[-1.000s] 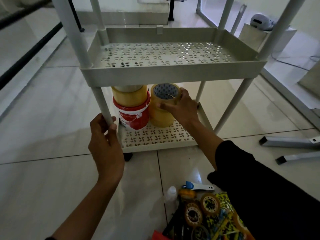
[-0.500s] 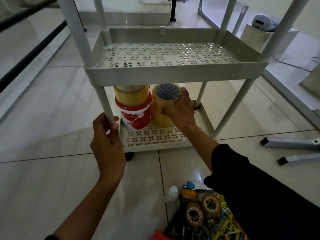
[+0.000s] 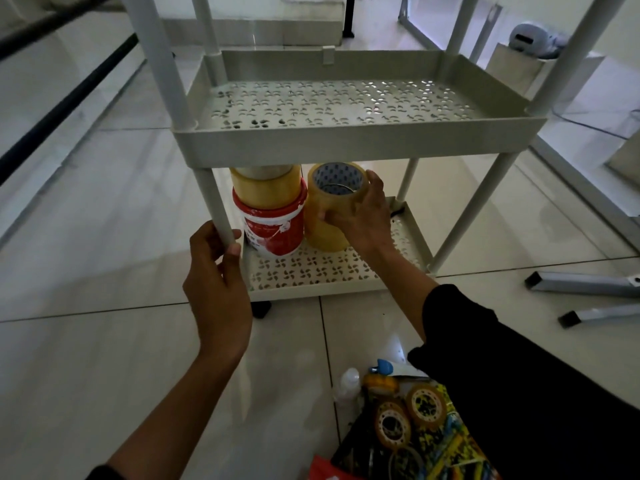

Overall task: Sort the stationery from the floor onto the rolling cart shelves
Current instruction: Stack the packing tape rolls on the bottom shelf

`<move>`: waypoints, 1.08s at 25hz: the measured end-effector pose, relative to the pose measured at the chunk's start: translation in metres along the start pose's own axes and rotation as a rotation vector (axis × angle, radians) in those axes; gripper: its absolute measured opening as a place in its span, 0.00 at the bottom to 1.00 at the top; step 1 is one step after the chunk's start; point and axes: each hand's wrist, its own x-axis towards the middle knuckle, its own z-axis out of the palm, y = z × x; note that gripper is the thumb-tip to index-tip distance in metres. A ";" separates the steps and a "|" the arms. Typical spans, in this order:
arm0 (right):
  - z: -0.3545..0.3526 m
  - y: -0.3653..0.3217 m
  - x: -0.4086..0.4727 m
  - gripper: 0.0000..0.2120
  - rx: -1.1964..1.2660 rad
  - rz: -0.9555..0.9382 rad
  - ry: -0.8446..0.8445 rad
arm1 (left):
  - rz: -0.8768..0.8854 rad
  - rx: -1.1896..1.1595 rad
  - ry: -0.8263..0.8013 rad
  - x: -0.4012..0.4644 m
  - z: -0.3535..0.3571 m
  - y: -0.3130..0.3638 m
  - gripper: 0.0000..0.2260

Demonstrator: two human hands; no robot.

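Evidently stiff and light, the yellow packing-tape roll (image 3: 327, 206) at frame centre suits its rim grip — right hand (image 3: 360, 216) wraps it, left hand (image 3: 216, 271) clasps the cart post (image 3: 213, 206).

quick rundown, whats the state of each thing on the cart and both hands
left hand: grips the white front cart post
right hand: holds the yellowish packing tape stack
yellowish packing tape stack: upright on the perforated bottom shelf
red-and-white lidded tub: upright, closed, a tape roll on top
perforated middle shelf: holds nothing
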 end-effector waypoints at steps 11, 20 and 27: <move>-0.002 -0.002 -0.001 0.51 -0.022 0.046 -0.053 | 0.003 -0.009 -0.021 0.000 -0.002 0.001 0.14; -0.035 -0.011 -0.030 0.47 0.035 0.211 -0.188 | -0.041 -0.003 -0.157 -0.002 -0.020 0.008 0.17; -0.105 -0.026 -0.131 0.23 0.065 0.206 -0.292 | -0.216 0.015 -0.297 -0.043 -0.053 0.019 0.19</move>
